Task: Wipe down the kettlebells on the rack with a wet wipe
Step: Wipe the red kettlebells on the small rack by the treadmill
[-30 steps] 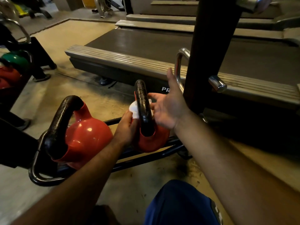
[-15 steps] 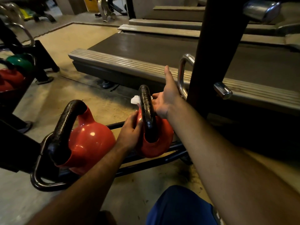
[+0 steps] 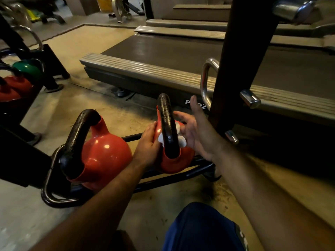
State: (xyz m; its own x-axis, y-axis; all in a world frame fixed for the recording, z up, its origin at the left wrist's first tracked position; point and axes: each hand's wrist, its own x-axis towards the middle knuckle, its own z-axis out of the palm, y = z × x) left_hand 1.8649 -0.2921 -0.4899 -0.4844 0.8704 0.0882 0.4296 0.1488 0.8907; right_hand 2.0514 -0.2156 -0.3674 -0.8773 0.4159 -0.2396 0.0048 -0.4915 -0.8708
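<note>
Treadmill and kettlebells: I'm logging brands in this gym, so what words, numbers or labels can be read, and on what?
"P" and "OZ": white letters on the treadmill's dark side panel; the right hand's thumb hides the middle.
Kettlebells: no readable markings.

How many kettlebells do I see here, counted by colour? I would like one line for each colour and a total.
Red kettlebells: 4, two on the near rack, two at the left edge
Green kettlebells: 1
Total: 5
</note>
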